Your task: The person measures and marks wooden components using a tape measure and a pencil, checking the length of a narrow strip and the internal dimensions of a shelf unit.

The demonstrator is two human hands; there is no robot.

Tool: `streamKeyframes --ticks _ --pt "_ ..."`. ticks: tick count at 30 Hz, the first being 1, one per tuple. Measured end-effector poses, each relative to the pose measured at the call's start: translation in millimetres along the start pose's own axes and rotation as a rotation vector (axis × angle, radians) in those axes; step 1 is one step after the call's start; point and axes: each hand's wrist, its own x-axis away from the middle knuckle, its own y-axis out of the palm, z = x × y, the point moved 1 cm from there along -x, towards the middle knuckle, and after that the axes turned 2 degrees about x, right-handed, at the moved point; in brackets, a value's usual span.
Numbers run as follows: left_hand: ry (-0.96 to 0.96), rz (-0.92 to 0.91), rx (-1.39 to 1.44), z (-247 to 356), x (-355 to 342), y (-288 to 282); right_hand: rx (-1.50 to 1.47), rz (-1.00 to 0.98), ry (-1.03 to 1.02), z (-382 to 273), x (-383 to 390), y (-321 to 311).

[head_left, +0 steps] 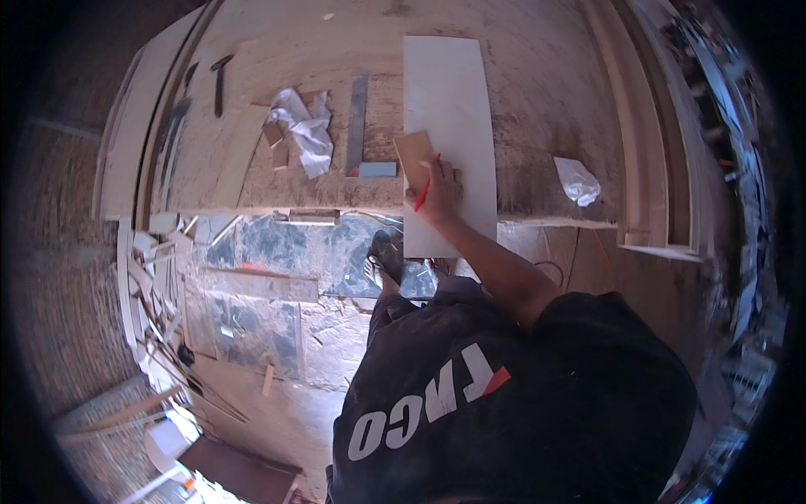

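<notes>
My right hand [442, 189] rests on a long white board [449, 92] that lies on the wooden workbench [537, 92] and overhangs its near edge. The fingers are closed around a red pencil [425, 190], which points down and to the left. A small brown wooden piece [412, 154] lies on the board's left edge, just above the hand and touching it. My forearm runs back from the hand to my black shirt. My left hand is not in view.
A metal try square [358, 118] with a blue stock lies left of the board, beside a crumpled white cloth [305, 128]. A hammer [221, 80] lies far left and a clear plastic bag [578, 181] to the right. Wood offcuts [155, 286] litter the floor.
</notes>
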Motion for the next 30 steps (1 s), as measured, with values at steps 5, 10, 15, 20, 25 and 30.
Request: streamKeyframes --ticks 5,10,15,20,25,30 --pt "0.294 0.053 -0.308 52 -113 -106 -0.013 0.033 -0.043 25 10 -21" --pt "0.815 0.216 -0.845 345 -47 -63 -0.052 0.18 -0.084 56 18 -48" --pt "1.184 0.163 -0.996 457 13 40 -0.687 0.063 0.203 40 -1 -47" --pt "1.038 -0.088 -1.3 495 75 166 -0.751 -0.039 0.163 40 -28 -20" --pt "1.04 -0.074 -1.41 496 83 222 -0.516 0.048 0.035 46 -46 -4" --pt "0.958 -0.073 -1.474 485 73 234 -0.465 0.072 -0.07 51 -45 2"
